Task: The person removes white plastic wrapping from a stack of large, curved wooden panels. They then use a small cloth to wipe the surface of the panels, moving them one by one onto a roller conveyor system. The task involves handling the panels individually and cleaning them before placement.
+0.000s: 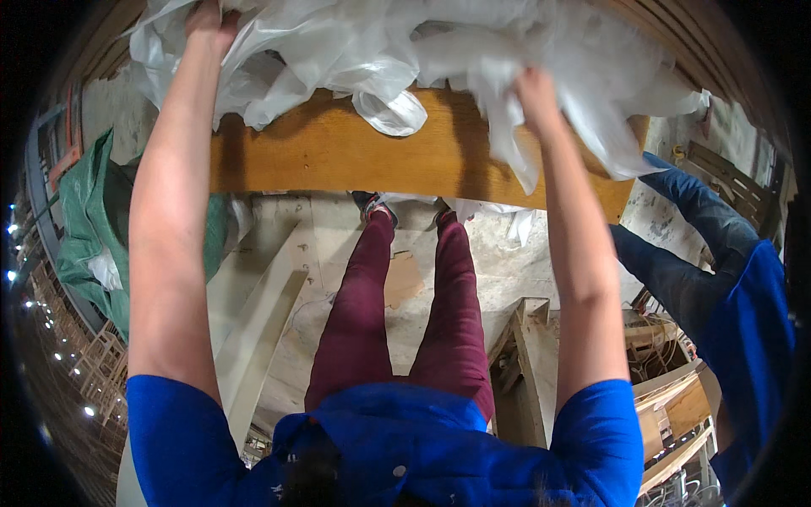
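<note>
A heap of thin white plastic sheeting (363, 46) lies crumpled over the far part of a wooden tabletop (338, 152). At the upper left, my left hand (213, 25) is closed on a fold of the sheeting, its fingertips partly hidden by the plastic. My right hand (536, 95), blurred by motion, looks closed on the sheeting over the right part of the wood. Loose strips hang down beside this hand, past the near edge of the tabletop. Both arms are stretched out away from me.
A green woven sack (93, 228) stands at the left. On the right is another person in a blue top (752, 313) and jeans, close to the table's corner. A wooden frame (528, 363) and wooden boxes (676, 414) stand near my right leg; a flat cardboard piece (405, 279) lies on the floor.
</note>
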`<state>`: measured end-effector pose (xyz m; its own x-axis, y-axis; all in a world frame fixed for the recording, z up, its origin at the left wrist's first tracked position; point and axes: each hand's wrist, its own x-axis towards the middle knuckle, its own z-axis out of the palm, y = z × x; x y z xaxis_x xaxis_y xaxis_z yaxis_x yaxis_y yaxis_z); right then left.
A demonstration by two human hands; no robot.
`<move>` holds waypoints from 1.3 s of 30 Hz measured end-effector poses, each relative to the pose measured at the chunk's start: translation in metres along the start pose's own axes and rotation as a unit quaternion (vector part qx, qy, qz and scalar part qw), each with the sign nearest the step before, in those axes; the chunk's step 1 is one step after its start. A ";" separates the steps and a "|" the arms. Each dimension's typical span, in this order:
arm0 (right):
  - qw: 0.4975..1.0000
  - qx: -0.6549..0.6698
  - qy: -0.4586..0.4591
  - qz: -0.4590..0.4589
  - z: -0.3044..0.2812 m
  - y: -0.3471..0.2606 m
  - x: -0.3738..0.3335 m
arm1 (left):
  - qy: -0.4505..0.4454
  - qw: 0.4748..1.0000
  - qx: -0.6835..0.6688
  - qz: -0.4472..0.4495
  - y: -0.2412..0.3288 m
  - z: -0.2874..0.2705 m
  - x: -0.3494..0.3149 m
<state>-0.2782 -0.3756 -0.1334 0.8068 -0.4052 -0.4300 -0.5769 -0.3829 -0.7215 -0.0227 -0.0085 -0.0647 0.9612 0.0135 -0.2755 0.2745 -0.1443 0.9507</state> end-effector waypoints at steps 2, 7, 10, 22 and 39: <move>0.990 0.121 0.058 -0.039 -0.041 -0.062 0.047 | -0.006 0.998 0.024 0.054 0.004 -0.007 -0.002; 0.948 0.317 0.012 -0.016 -0.034 -0.050 0.034 | -0.019 0.886 0.372 0.275 -0.075 -0.042 -0.074; 0.951 0.299 0.069 0.049 -0.037 0.006 -0.040 | -0.029 0.889 0.385 0.245 -0.068 -0.060 -0.137; 0.920 -0.178 0.251 0.242 -0.220 0.217 -0.206 | 0.192 0.819 0.539 0.044 -0.204 -0.261 -0.091; 0.844 0.019 0.229 0.484 -0.134 0.267 -0.151 | 0.259 0.867 -0.194 -0.378 -0.191 -0.179 -0.196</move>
<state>-0.5714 -0.5277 -0.1880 -0.1792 -0.7953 -0.5791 -0.9260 0.3351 -0.1737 -0.2589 0.1933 -0.1664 0.3572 0.4172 -0.8357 0.7237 0.4421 0.5300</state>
